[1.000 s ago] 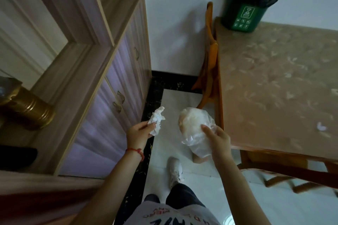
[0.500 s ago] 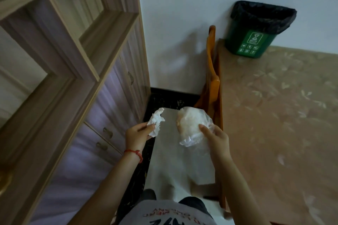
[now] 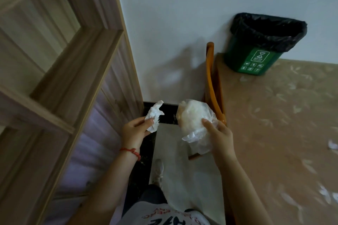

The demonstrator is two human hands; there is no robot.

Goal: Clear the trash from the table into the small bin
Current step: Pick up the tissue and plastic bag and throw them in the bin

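Note:
My left hand (image 3: 132, 130) pinches a crumpled white tissue (image 3: 154, 118) out in front of me, over the floor. Beside it, my right hand (image 3: 218, 135) grips a clear plastic bag (image 3: 194, 120) with something pale bunched inside. A small green bin (image 3: 256, 60) lined with a black bag stands on the far left corner of the brown patterned table (image 3: 274, 124), against the wall. Both hands are short of the bin and to its lower left. A small white scrap (image 3: 332, 145) lies at the table's right.
A tall wooden shelf unit with drawers (image 3: 64, 97) fills the left side. An orange wooden chair (image 3: 213, 86) stands tucked against the table's left edge. I stand in the narrow strip of pale tiled floor (image 3: 182, 179) between shelf and table.
I have walked towards the wall, so the bin looks larger and nearer. Both hands keep the same hold on the tissue and the bag and stay at the same height.

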